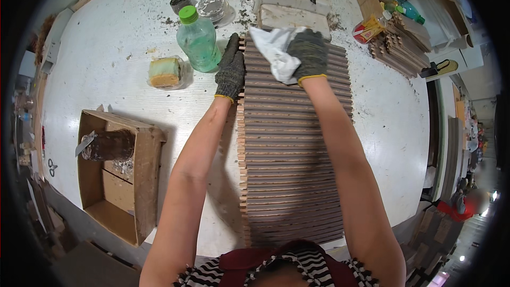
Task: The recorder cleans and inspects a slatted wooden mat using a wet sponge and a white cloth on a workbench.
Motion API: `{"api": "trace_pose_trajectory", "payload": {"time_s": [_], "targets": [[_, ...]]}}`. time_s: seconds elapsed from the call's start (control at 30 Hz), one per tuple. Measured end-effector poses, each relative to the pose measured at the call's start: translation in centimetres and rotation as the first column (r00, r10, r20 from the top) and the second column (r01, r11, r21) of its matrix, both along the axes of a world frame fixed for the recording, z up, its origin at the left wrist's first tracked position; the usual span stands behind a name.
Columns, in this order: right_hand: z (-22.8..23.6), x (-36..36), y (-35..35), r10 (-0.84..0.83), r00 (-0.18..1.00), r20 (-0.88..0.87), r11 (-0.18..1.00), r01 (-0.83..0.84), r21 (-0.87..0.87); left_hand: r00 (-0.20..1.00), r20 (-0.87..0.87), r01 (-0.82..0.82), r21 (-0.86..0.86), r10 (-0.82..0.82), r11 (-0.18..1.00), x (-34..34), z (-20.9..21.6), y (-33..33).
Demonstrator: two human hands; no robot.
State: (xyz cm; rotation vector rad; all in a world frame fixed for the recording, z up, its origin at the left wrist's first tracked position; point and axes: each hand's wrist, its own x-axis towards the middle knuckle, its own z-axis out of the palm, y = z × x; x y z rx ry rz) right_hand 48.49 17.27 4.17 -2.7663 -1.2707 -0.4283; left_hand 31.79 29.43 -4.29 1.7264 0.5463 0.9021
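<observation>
A long row of narrow grey-brown wooden strips (289, 143) with notched ends lies side by side across the middle of the table. My right hand (308, 56), in a dark knit glove with a yellow cuff, presses a crumpled white cloth (279, 53) onto the far part of the strips. Along their left edge, toward the far end, rests my left hand (230, 69) in a matching glove. Its fingers point away from me, stretched out, and it holds nothing. Just left of it stands a clear green bottle (197, 42) with a green cap.
Wrapped white blocks (292, 16) sit beyond the strips. A sponge (166, 73) lies left of the bottle. A cardboard box (143, 180) holding a dirty brown can (109, 145) stands near left, by scissors (52, 167). More strips (398, 42) are stacked far right; dark crumbs dot the table.
</observation>
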Motion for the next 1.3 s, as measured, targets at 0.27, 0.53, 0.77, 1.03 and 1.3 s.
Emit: {"api": "trace_pose_trajectory", "payload": {"time_s": [0.27,0.53,0.77,1.03,1.3], "targets": [[0.4,-6.1,7.5,0.264,0.955,-0.135,0.949,-0.232,0.212,0.961,-0.275,0.000,0.117,0.033,0.993,-0.1,-2.0,1.7],[1.8,-3.3,-3.2,0.645,0.763,0.039,0.640,-0.567,0.518,0.849,-0.475,-0.049,0.362,0.229,0.931,-1.1,-2.9,2.8],[0.9,5.6,-9.8,-0.185,0.982,-0.040,0.982,0.184,-0.032,0.999,-0.046,-0.023,0.110,0.029,0.994,0.1,0.0,0.2],[-1.6,3.8,-5.9,0.006,0.969,0.247,0.999,0.003,-0.034,0.998,-0.055,-0.012,0.043,0.015,0.999,0.1,0.9,-0.5],[0.9,-7.5,4.9,0.274,0.960,-0.058,0.952,-0.262,0.160,0.889,-0.442,0.081,0.412,0.121,0.908,-0.2,-0.2,0.0]]}}
